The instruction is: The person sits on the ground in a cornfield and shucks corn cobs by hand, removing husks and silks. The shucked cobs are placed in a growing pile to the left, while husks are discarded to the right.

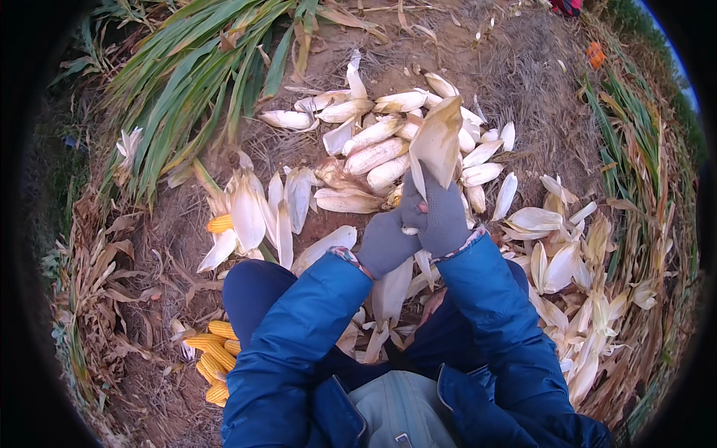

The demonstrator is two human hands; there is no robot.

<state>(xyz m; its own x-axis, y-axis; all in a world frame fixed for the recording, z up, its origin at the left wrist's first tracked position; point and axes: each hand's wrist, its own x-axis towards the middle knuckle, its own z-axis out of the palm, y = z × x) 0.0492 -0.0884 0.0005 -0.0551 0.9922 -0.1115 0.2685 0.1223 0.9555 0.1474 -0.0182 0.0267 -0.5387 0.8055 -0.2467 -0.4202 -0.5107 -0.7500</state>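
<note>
Both my hands wear grey knit gloves and meet in front of my knees. My right hand [442, 215] grips a pale dry corn husk [440, 140], which stands up above the fingers. Close against it, my left hand [389, 241] is closed around an ear of corn, mostly hidden by the gloves. A bit of yellow kernels [394, 197] shows just beyond the left fingers. Past my hands lies a heap of corn ears in pale husks [375, 155]. Loose husk leaves [392, 291] hang and lie below my hands, between my legs.
Husked yellow cobs [215, 355] are piled by my left knee. A partly opened ear [220, 224] lies among husks at left. Discarded husks [560, 269] spread at right. Green corn stalks [207, 73] lie at upper left, with more stalks [630, 140] along the right.
</note>
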